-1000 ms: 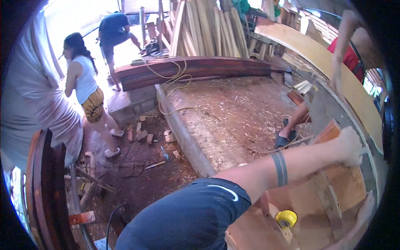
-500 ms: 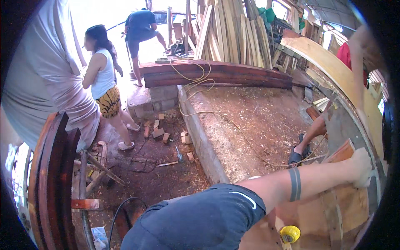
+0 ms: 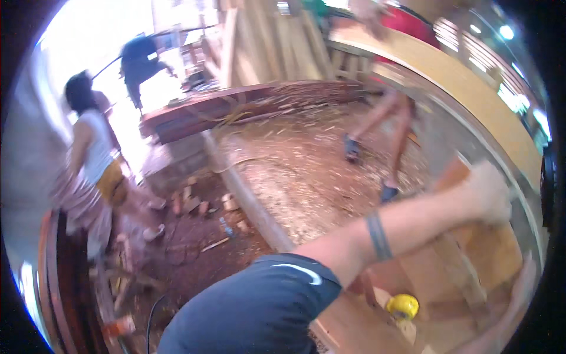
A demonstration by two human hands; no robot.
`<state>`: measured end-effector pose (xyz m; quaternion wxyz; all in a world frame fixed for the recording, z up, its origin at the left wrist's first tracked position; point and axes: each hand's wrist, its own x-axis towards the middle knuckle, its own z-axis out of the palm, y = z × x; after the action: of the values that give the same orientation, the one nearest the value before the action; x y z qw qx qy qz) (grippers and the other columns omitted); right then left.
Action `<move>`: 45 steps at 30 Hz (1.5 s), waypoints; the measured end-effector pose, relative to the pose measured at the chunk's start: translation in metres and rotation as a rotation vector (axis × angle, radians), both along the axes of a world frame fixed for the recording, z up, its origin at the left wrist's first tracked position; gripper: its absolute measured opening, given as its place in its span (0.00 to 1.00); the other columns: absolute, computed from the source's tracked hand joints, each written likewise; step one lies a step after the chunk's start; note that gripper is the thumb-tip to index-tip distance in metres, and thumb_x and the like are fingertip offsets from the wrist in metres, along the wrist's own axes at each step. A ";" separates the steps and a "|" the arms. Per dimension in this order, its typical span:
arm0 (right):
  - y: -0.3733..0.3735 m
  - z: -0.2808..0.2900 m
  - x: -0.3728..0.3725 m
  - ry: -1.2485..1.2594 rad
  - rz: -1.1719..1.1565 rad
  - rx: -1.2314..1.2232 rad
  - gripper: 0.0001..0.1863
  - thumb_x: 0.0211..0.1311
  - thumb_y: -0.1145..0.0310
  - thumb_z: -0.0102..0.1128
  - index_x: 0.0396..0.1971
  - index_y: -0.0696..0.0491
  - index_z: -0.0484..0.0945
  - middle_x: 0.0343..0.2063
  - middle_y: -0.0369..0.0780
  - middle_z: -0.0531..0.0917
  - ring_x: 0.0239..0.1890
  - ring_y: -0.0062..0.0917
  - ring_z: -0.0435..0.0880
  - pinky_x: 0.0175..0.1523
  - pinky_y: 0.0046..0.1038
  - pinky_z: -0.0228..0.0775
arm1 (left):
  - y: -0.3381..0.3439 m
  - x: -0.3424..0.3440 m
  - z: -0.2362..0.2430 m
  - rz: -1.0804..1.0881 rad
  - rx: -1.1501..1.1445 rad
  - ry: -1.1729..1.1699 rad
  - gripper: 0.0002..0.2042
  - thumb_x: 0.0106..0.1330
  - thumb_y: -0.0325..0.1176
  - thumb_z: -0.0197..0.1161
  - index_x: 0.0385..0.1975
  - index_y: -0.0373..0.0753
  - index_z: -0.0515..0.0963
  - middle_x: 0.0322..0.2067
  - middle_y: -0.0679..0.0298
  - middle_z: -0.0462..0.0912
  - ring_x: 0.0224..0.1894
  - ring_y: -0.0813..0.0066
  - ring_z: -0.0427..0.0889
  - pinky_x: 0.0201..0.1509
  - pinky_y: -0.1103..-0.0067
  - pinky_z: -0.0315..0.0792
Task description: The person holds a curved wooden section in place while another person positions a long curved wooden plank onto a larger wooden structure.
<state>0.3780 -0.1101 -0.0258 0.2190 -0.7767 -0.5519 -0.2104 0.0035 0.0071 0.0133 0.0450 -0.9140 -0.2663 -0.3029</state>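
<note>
My left arm, in a dark sleeve, stretches across to the right. My left hand (image 3: 486, 194) is closed on the rim of a curved wooden panel (image 3: 466, 259), beside a short upright wood piece (image 3: 455, 171). The fingers are partly hidden and blurred. At the lower right my right hand (image 3: 527, 277) lies along the panel's near edge; its fingers are smeared by motion. Below my left forearm a rounded yellow object (image 3: 403, 307), its kind unclear, rests on the wood. A pale curved board (image 3: 466, 76) runs along the far side, with a co-worker's hand (image 3: 368, 20) at its far end.
A co-worker in red (image 3: 407, 26) stands behind the board. Dark red beams (image 3: 253, 103) lie across a ledge strewn with shavings (image 3: 295, 153). Planks (image 3: 265, 44) lean behind. Two other people stand at the left, near dark timber (image 3: 59, 283) and wood offcuts (image 3: 191, 203).
The whole view has turned and blurred, shifting the scene left. More of the co-worker in red shows. My right forearm shows more at the lower right; my left hand stays at the panel.
</note>
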 end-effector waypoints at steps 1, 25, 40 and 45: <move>0.000 -0.009 0.015 -0.104 0.089 0.105 0.22 0.71 0.63 0.35 0.57 0.60 0.68 0.51 0.50 0.74 0.56 0.39 0.70 0.61 0.36 0.57 | -0.011 -0.013 0.008 -0.014 -0.036 -0.037 0.19 0.59 0.43 0.47 0.33 0.38 0.83 0.34 0.49 0.83 0.38 0.57 0.84 0.44 0.63 0.75; -0.023 0.015 -0.124 0.049 -0.129 0.338 0.21 0.52 0.58 0.46 0.19 0.58 0.82 0.25 0.51 0.83 0.34 0.43 0.83 0.45 0.40 0.72 | 0.043 0.021 -0.011 -0.041 -0.021 0.059 0.31 0.72 0.52 0.38 0.41 0.24 0.75 0.39 0.37 0.77 0.44 0.43 0.75 0.49 0.64 0.67; -0.024 0.021 -0.137 0.045 -0.123 0.241 0.22 0.56 0.56 0.43 0.22 0.57 0.83 0.29 0.51 0.83 0.36 0.45 0.83 0.47 0.43 0.72 | 0.032 0.010 -0.013 0.051 0.158 0.076 0.25 0.69 0.46 0.42 0.35 0.26 0.76 0.34 0.36 0.77 0.42 0.37 0.74 0.48 0.56 0.66; -0.025 0.019 -0.133 -0.001 -0.140 0.305 0.23 0.58 0.55 0.44 0.20 0.56 0.82 0.25 0.51 0.82 0.33 0.46 0.82 0.45 0.44 0.72 | -0.006 0.011 -0.001 0.102 0.169 -0.012 0.25 0.68 0.46 0.43 0.28 0.28 0.79 0.29 0.38 0.78 0.37 0.39 0.76 0.45 0.56 0.67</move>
<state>0.2449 -0.1353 -0.0063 0.3190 -0.7709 -0.4581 -0.3068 0.0147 0.0013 0.0120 0.1358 -0.8903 -0.2863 -0.3271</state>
